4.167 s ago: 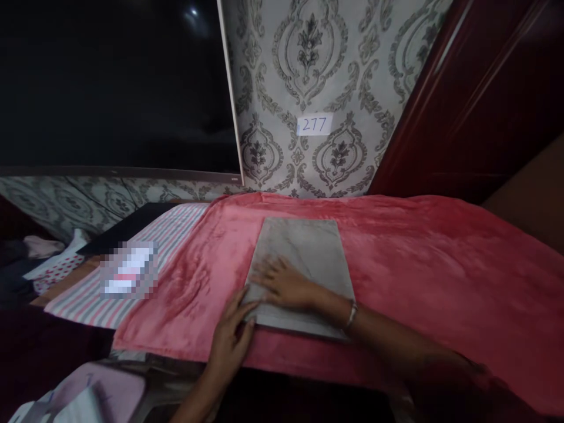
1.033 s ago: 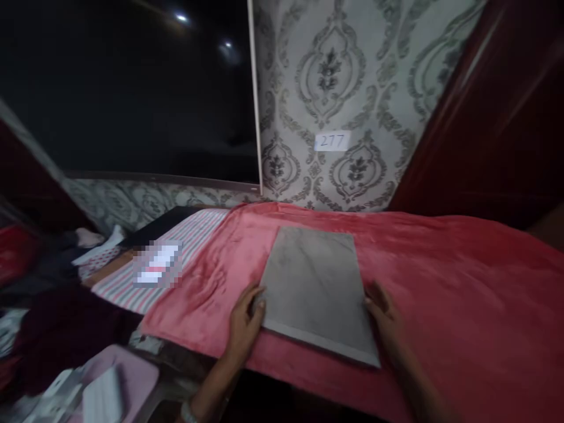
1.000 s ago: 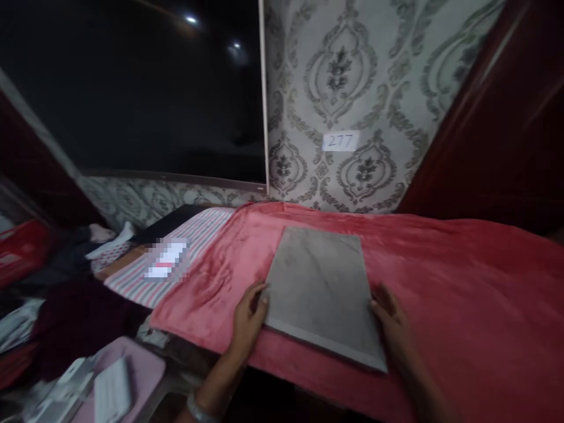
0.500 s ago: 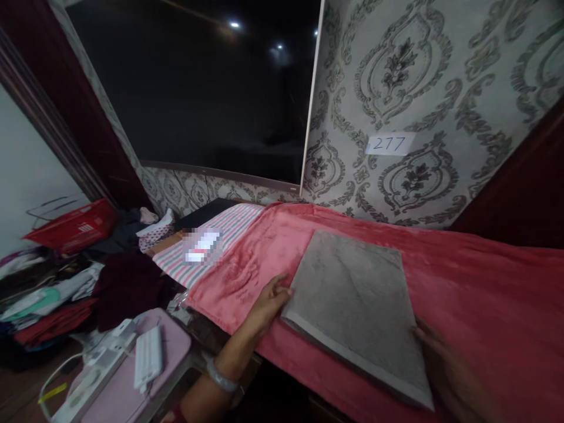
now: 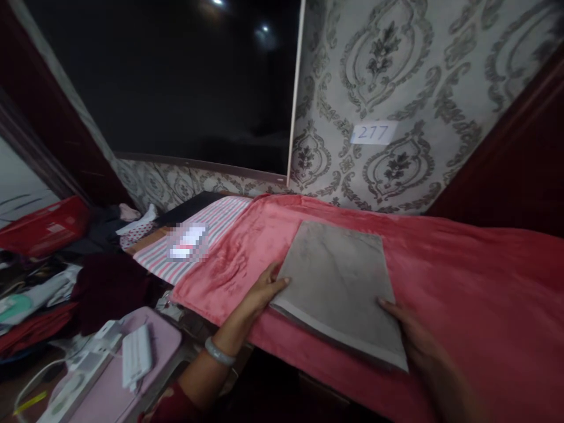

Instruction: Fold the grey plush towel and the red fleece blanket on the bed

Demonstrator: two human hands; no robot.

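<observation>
A grey folded cloth [image 5: 335, 288], flat and roughly square, lies on a red-pink plush blanket [image 5: 462, 282]. At its left edge is my left hand [image 5: 263, 291], the thumb over the top and the other fingers along or under the side. My right hand [image 5: 412, 329] holds the opposite edge, its thumb on the upper face and its fingers hidden beneath. Both hands are closed on the cloth. A paler band runs along the near edge of the cloth.
Left of the blanket, a blurred-out bright object [image 5: 188, 242] rests on striped fabric [image 5: 154, 258]. A pink stool [image 5: 158, 329] carries a power strip [image 5: 83, 376] and a white charger [image 5: 136, 355]. Clothes [image 5: 106, 288] and a red basket [image 5: 48, 226] lie further left. A television [image 5: 176, 88] hangs behind.
The view has shifted slightly, moving the scene left and up. My right thumb now reaches further onto the cloth, and my left thumb lies straighter over its edge.
</observation>
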